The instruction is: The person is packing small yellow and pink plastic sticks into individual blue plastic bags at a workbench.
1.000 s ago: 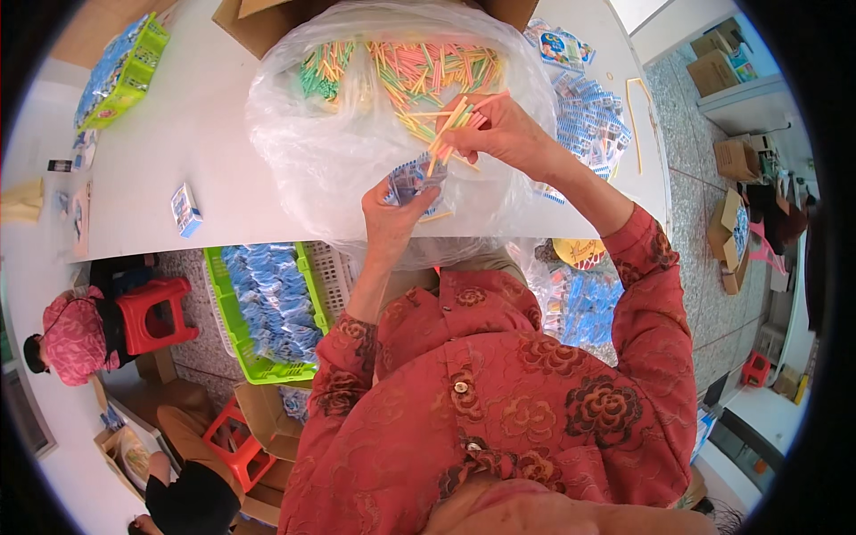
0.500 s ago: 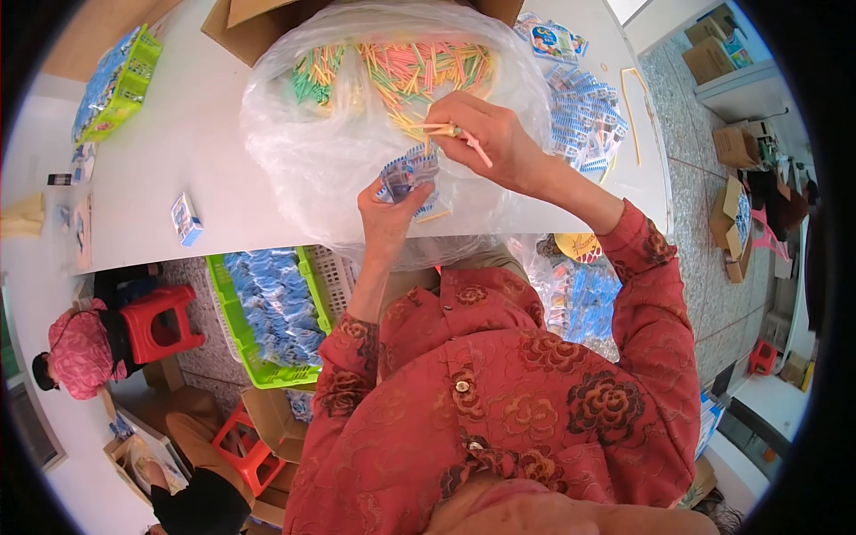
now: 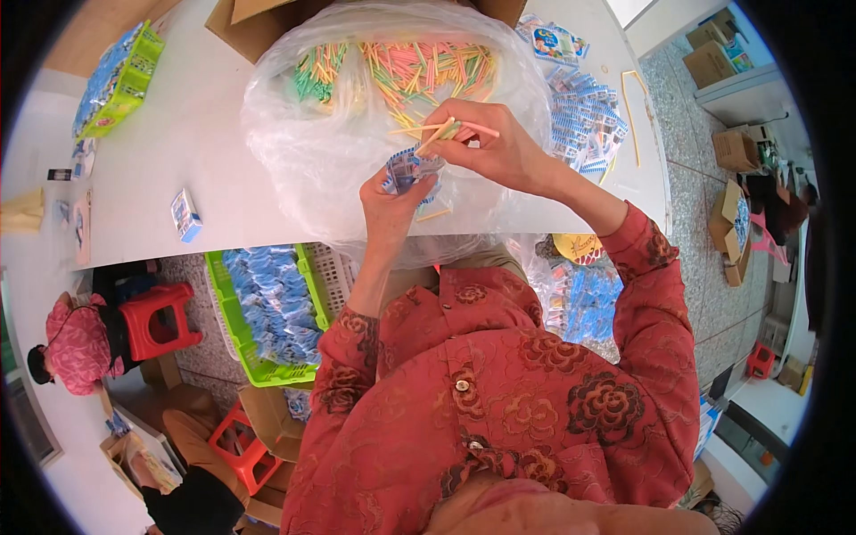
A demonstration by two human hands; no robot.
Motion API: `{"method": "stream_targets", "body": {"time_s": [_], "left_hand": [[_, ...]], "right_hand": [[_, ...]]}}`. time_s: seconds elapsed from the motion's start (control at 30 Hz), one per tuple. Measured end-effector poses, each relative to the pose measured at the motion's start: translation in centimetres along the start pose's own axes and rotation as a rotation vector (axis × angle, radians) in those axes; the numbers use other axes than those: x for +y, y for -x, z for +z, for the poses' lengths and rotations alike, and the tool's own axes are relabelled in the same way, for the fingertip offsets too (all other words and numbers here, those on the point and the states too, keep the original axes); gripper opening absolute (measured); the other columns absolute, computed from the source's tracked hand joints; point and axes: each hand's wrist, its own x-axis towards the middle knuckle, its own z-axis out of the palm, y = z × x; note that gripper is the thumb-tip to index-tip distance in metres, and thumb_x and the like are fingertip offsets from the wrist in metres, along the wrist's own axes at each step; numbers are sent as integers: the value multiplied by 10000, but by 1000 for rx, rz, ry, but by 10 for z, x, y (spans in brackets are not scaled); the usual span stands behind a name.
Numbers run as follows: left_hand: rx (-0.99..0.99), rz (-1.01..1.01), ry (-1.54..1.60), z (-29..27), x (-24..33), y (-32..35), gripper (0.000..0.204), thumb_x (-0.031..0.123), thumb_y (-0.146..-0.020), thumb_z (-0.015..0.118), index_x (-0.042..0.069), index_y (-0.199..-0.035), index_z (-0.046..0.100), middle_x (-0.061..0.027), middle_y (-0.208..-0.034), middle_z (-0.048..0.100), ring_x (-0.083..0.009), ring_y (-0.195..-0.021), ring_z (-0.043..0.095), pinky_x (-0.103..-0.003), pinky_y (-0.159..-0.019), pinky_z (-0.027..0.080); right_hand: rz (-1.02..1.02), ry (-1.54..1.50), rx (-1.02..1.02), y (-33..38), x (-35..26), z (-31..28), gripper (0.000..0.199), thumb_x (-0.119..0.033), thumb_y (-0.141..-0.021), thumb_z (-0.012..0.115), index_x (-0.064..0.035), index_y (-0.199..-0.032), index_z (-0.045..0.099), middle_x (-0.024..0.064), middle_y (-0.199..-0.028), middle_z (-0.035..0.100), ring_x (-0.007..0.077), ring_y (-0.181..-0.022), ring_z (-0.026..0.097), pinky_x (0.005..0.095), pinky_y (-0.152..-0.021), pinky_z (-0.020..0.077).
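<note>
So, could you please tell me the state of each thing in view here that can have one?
Left hand: closed on a small blue-and-white packet.
Right hand: pinching a few thin coloured sticks beside the packet.
Large clear plastic bag: open, holding loose coloured sticks.
Green plastic basket below the table: filled with blue packets.
Brown cardboard box: flaps open.
Small blue box: lying alone on the white table.

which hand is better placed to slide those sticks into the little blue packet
Right. The right hand already pinches the sticks, tips angled down at the blue packet, which the left hand holds up just beneath.
</note>
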Motion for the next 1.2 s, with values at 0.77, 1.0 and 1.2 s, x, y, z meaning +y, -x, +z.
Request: {"method": "stream_targets", "body": {"time_s": [0.77, 1.0, 1.2], "left_hand": [[-54, 89, -39, 1, 6, -11, 207, 11, -736, 684, -13, -937, 637, -2, -807, 629, -53, -692, 549, -204, -633, 452], [-107, 112, 61, 0, 11, -26, 235, 6, -743, 673, -32, -971, 629, -54, -888, 650, -90, -773, 597, -229, -720, 489], [-85, 70, 176, -1, 8, -33, 253, 21, -749, 674, -33, -990, 618, -63, -896, 649, -108, -800, 609, -256, -759, 498]], "right_hand": [[-66, 187, 66, -15, 10, -2, 224, -216, -896, 484, -11, -963, 544, 61, -923, 528, 126, -779, 487, 264, -671, 400], [152, -54, -20, -19, 26, -1, 400, -350, -945, 376, 1, -1062, 526, 40, -946, 521, 119, -896, 470, 266, -801, 378], [190, -137, 74, -24, 40, -5, 358, -316, -943, 396, 4, -1004, 545, 39, -848, 537, 119, -788, 480, 263, -711, 405]]}}
